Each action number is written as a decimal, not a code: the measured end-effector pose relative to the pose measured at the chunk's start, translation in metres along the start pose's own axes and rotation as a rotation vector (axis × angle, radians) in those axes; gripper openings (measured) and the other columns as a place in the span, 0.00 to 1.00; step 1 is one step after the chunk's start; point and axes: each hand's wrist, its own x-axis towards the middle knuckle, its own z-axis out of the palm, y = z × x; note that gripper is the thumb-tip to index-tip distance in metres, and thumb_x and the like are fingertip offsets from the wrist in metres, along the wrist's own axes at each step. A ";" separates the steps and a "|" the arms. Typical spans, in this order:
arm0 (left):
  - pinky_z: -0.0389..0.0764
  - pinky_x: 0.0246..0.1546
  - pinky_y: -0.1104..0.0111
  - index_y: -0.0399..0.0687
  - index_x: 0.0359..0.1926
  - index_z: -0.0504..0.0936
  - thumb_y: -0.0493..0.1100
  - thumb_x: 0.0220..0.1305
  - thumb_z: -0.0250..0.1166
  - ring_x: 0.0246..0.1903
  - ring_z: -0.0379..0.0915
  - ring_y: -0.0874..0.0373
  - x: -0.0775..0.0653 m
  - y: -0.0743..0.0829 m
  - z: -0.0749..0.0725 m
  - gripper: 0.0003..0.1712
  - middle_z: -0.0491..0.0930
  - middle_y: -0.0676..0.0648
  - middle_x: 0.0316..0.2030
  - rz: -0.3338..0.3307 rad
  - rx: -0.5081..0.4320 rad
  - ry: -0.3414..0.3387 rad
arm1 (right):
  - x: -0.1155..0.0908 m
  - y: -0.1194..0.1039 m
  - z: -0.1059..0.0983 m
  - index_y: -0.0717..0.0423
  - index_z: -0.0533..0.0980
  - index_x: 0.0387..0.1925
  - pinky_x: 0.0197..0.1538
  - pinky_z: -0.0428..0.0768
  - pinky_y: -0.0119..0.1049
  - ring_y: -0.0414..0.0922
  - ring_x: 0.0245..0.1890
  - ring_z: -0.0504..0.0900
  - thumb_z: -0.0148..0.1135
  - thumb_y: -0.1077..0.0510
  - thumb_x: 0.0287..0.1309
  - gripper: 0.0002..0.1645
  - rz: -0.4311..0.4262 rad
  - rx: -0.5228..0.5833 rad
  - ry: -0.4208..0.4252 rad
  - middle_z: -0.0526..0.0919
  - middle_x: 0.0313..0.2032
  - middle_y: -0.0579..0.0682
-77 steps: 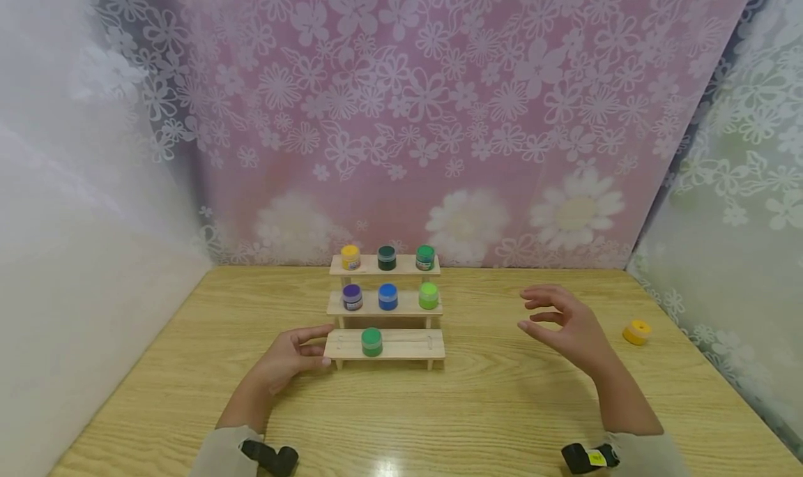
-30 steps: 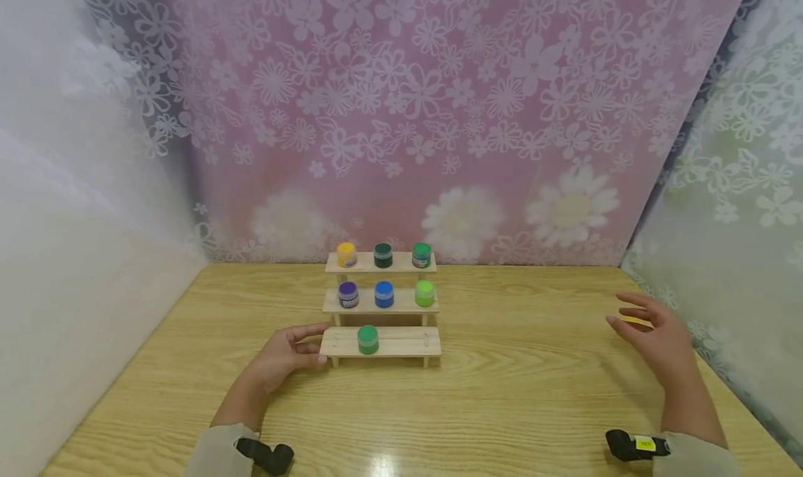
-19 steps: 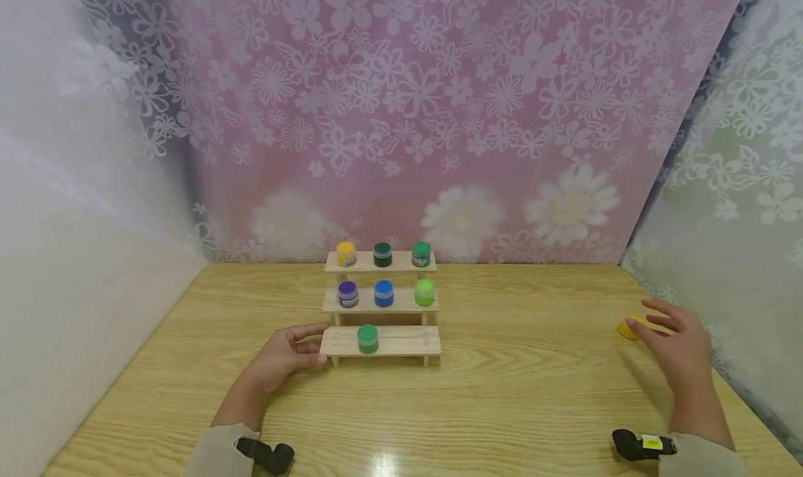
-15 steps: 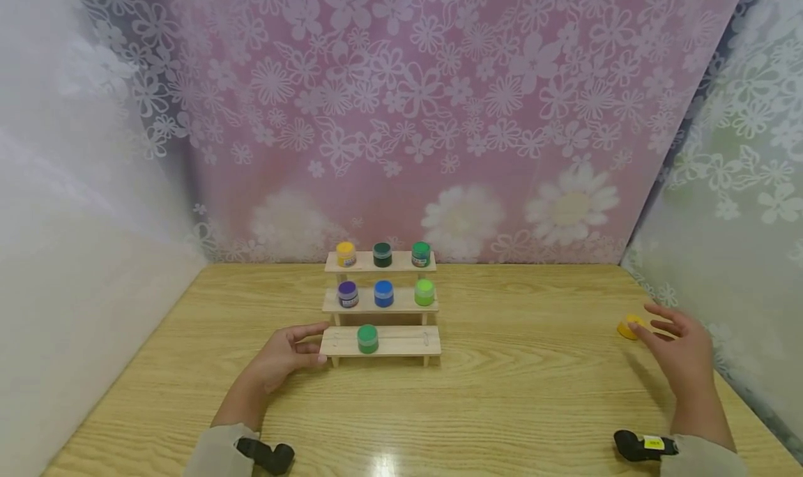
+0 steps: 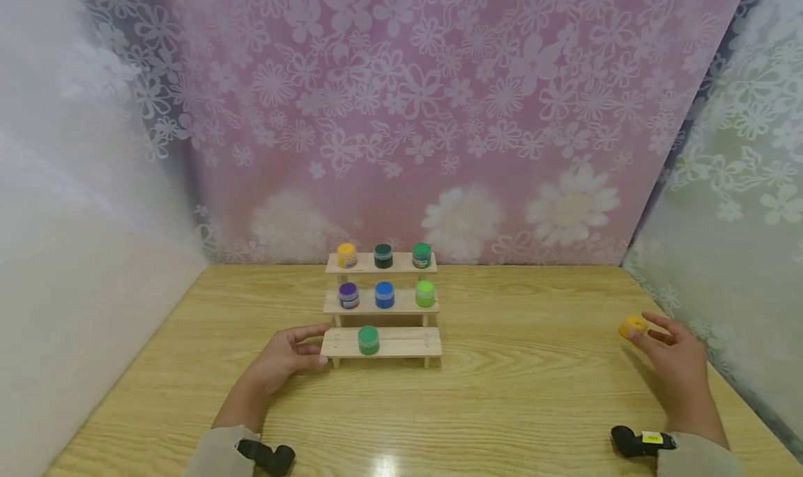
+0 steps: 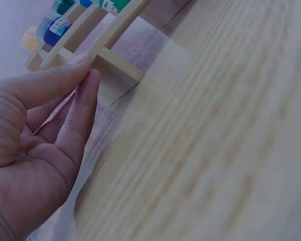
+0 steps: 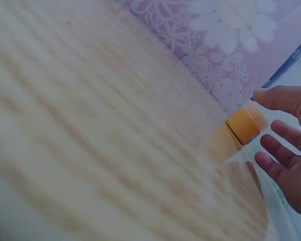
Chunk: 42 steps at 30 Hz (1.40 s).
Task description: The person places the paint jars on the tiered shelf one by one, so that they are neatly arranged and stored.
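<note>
At the left end of the lowest step of a wooden tiered stand (image 5: 401, 351), my left hand (image 5: 285, 358) pinches the board; the left wrist view shows the thumb (image 6: 65, 75) on its edge. A green paint jar (image 5: 368, 340) sits on that step. Far to the right, a yellow paint jar (image 5: 632, 326) rests on the table. Around its near right side is my right hand (image 5: 674, 355), thumb and forefinger spread. In the right wrist view the thumb tip is right at the jar's rim, while the other fingers (image 7: 277, 150) stand apart from it.
The middle step carries purple (image 5: 348, 295), blue (image 5: 385, 294) and light green (image 5: 425, 293) jars. Yellow (image 5: 346, 255), dark green (image 5: 383, 256) and green (image 5: 422, 255) jars stand on the top step. A floral curtain (image 5: 401, 149) hangs behind the wooden table (image 5: 502, 393).
My right hand has travelled right to the yellow jar and lowered, its thumb and forefinger now around it. The left hand stays at the stand.
</note>
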 end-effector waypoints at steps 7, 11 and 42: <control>0.82 0.40 0.67 0.29 0.68 0.64 0.28 0.56 0.70 0.41 0.81 0.55 0.000 0.000 -0.001 0.40 0.81 0.36 0.48 0.006 0.000 -0.001 | 0.007 0.010 0.004 0.49 0.65 0.71 0.35 0.72 0.16 0.17 0.37 0.69 0.68 0.47 0.60 0.40 -0.066 0.063 -0.021 0.74 0.47 0.39; 0.82 0.41 0.67 0.29 0.68 0.64 0.29 0.56 0.71 0.40 0.81 0.55 0.000 0.000 0.001 0.40 0.82 0.37 0.45 0.003 0.002 -0.004 | 0.009 0.015 0.006 0.61 0.65 0.69 0.36 0.75 0.16 0.16 0.36 0.72 0.68 0.51 0.60 0.40 -0.123 0.093 -0.029 0.71 0.41 0.25; 0.82 0.41 0.66 0.30 0.68 0.65 0.28 0.55 0.70 0.42 0.81 0.53 -0.001 -0.001 0.002 0.40 0.80 0.34 0.48 0.009 0.003 0.016 | 0.006 -0.013 0.022 0.62 0.75 0.60 0.33 0.75 0.17 0.21 0.32 0.75 0.68 0.50 0.60 0.31 -0.141 0.080 0.032 0.75 0.34 0.24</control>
